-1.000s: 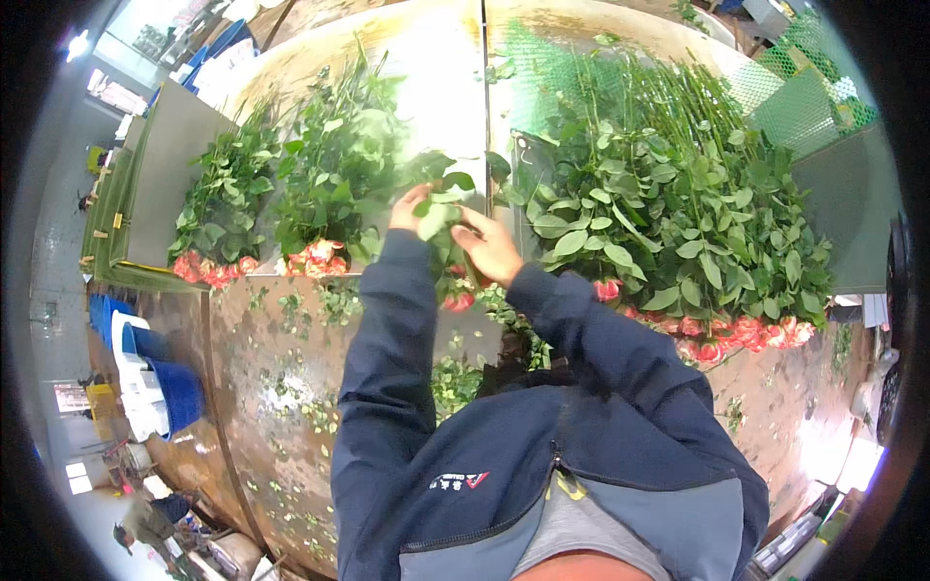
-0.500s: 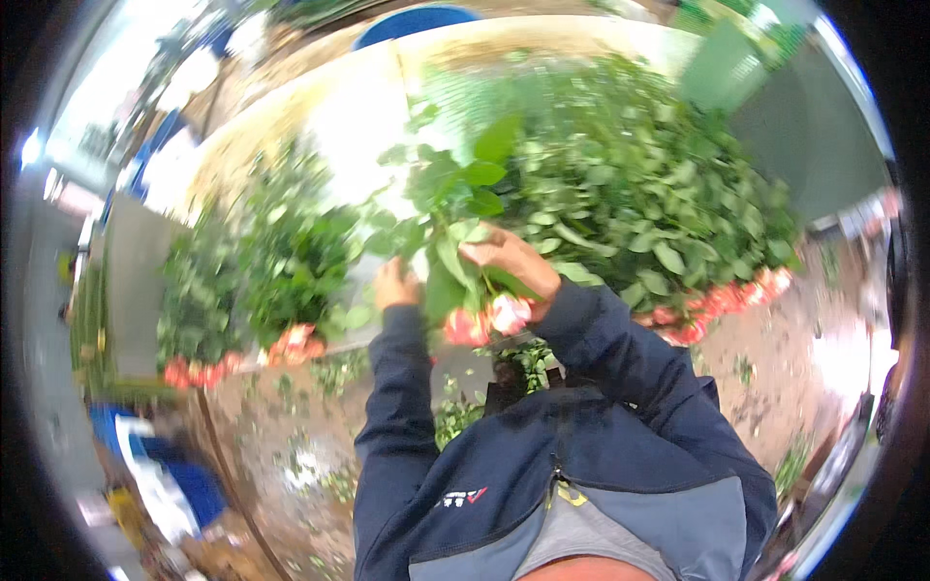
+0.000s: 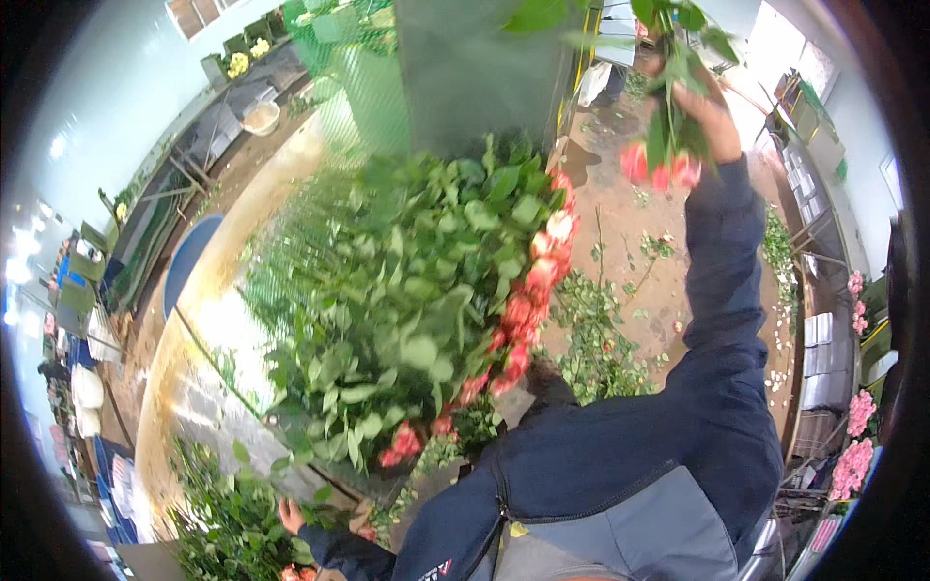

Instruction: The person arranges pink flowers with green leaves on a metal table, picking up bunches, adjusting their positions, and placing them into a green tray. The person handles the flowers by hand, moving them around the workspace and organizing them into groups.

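My right hand (image 3: 712, 116) is stretched far out to the upper right, closed round the stems of a small bunch of roses (image 3: 659, 167). Their coral-pink blooms hang down, leaves upward, somewhat blurred by motion. My left hand (image 3: 291, 516) is low at the left with its fingers apart, beside the leaves of a smaller rose pile (image 3: 218, 523); leaves partly hide it. Between my arms lies a large heap of leafy roses (image 3: 387, 300) on the table (image 3: 199, 397). Its pink blooms (image 3: 523, 310) line up along the edge nearest me.
A grey upright panel (image 3: 484, 73) stands past the heap, beside green netting (image 3: 339, 77). Cut leaves and stems (image 3: 596, 339) litter the brown floor. A blue tub (image 3: 189, 257) stands beyond the table, and pink flower bunches (image 3: 852, 470) line the right side.
My view has turned to the right. The right hand has carried the roses from in front of me out to the upper right. My left hand has come away from them.
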The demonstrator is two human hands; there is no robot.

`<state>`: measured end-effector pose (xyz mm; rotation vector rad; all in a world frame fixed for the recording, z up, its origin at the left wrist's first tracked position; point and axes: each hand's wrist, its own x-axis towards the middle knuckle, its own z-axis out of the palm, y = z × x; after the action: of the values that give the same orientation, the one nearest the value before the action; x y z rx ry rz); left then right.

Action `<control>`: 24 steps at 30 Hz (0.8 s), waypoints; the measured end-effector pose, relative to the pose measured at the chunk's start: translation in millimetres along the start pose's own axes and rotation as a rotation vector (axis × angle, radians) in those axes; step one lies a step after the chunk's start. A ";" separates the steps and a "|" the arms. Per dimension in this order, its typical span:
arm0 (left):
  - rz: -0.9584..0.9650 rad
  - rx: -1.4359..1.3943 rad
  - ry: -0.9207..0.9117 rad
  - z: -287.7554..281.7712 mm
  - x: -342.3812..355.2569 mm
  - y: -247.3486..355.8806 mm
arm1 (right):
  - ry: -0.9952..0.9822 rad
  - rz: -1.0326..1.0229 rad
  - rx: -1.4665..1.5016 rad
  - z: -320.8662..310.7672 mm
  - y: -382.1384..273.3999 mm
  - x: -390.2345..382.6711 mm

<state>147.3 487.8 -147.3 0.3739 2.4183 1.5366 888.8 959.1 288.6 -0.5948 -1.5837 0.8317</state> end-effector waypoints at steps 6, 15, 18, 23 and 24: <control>-0.032 0.142 0.197 27.3 -67.5 66.6 | -0.101 0.003 -0.116 -135.6 124.1 138.1; -0.037 0.384 0.231 78.8 -141.5 187.7 | -0.466 0.083 -0.003 -80.2 387.7 215.5; -0.015 0.422 0.225 61.6 -161.4 209.2 | -0.693 0.240 0.066 -55.8 442.2 195.5; 0.101 0.468 0.173 14.4 -187.4 215.1 | -0.916 0.357 -0.442 -58.3 544.1 155.0; 0.118 0.472 0.177 8.7 -193.1 213.3 | -0.901 0.289 -0.515 -73.9 557.7 147.4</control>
<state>348.1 515.9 57.0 0.4933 2.9420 1.0601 894.5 1428.7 -54.4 -0.8971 -2.6228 0.9752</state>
